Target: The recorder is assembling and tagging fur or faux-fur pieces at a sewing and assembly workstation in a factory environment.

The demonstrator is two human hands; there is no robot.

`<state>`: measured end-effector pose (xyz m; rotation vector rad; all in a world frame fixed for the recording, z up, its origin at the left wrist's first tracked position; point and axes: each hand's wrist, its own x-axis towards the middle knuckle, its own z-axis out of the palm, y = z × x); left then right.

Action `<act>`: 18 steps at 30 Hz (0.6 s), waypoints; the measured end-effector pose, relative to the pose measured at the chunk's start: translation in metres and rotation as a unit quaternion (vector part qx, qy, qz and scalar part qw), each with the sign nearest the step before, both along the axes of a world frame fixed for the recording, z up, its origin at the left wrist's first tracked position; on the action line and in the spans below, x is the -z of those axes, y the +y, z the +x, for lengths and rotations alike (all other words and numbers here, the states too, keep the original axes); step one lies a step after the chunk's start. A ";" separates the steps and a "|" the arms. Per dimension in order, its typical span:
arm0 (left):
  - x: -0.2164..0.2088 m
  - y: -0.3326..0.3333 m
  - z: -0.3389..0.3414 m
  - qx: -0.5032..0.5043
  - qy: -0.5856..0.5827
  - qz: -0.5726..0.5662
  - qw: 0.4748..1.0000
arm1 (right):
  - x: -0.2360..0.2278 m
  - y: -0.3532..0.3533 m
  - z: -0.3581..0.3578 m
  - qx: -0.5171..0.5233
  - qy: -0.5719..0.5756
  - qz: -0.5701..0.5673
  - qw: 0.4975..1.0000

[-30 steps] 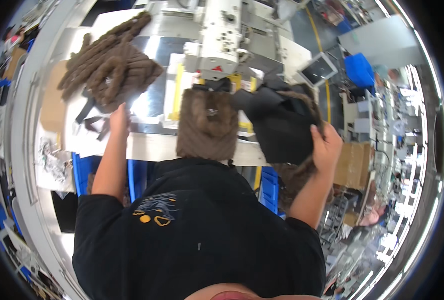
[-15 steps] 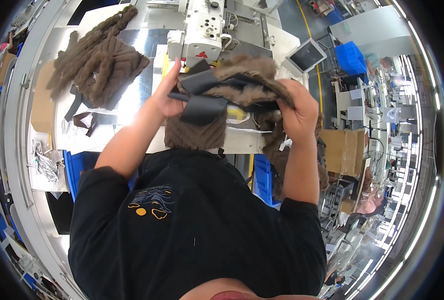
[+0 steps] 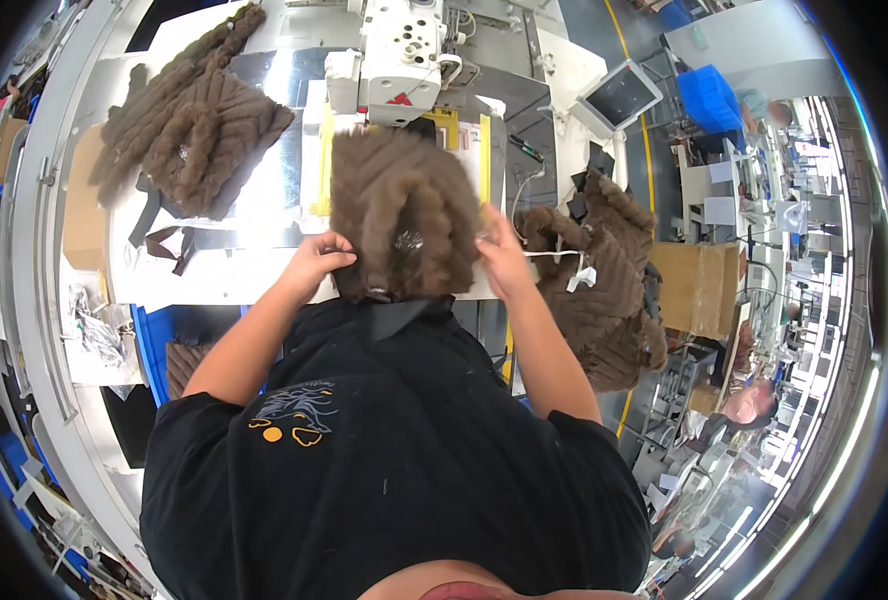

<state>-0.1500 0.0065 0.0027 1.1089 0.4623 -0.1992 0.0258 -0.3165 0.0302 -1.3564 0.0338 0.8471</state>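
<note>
A brown furry fabric piece (image 3: 404,210) with a chevron pattern lies on the white work table (image 3: 234,275) in front of the white sewing machine (image 3: 401,45). My left hand (image 3: 316,262) grips its lower left edge. My right hand (image 3: 502,258) holds its right edge. A dark lining strip (image 3: 396,318) hangs from the piece's near edge over my black shirt.
A pile of brown fur pieces (image 3: 189,130) lies at the table's far left, with dark straps (image 3: 164,235) beside it. More fur pieces (image 3: 604,290) hang off the right of the table by a cardboard box (image 3: 699,290). A small screen (image 3: 619,95) stands at the right rear.
The fur piece was held up and turned in both hands, dark lining showing; now it lies spread fur-side up on the table, with both hands at its edges.
</note>
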 end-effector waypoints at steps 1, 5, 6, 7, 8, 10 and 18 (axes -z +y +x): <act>0.026 -0.002 -0.005 -0.008 0.040 -0.042 0.998 | 0.036 -0.009 -0.001 0.053 0.145 0.106 0.982; 0.033 -0.009 0.002 -0.107 0.130 -0.032 0.985 | 0.017 0.028 -0.011 0.028 0.127 0.043 0.991; 0.012 -0.010 0.013 -0.105 0.079 -0.056 0.990 | 0.004 0.039 -0.013 -0.015 0.044 0.001 0.999; -0.005 -0.010 0.023 -0.103 0.027 -0.079 0.991 | 0.001 0.047 -0.013 -0.013 0.044 0.001 0.999; -0.012 -0.010 0.030 -0.063 -0.029 -0.049 0.996 | -0.001 0.056 -0.011 -0.009 -0.014 0.000 1.000; -0.012 -0.010 0.043 -0.088 -0.080 0.001 0.993 | -0.008 0.072 -0.004 -0.006 -0.072 0.001 0.997; 0.002 0.012 0.081 -0.153 0.068 0.158 0.973 | 0.024 0.098 0.040 0.015 -0.197 -0.219 0.956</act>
